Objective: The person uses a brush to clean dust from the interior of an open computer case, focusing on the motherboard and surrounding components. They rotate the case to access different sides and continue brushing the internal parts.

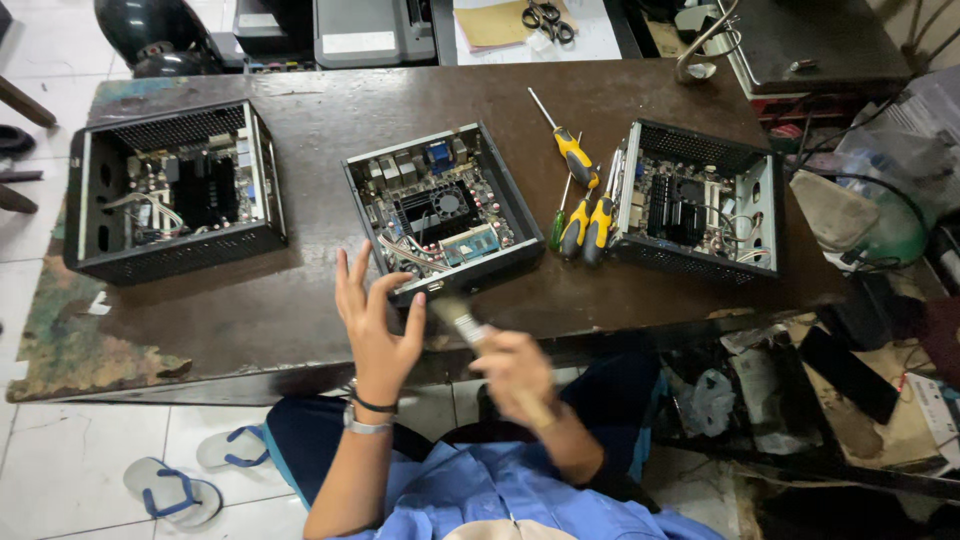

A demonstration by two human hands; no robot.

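Brush (462, 322) sits gripped in the closed right hand (515, 368); left hand (375, 325) spread open, empty, beside the computer case (443, 210).

Repair workshop: opened computers (440, 205), screwdrivers (580, 190)

The right hand (512, 368) and the brush (470, 330) it grips are smeared by motion blur, so the bristles cannot be made out; the brush tip covers part of the front edge of the middle open computer case (445, 205). The scissors (547, 18) are cut off by the top edge; the small parts on the boards are too fine to tell apart.
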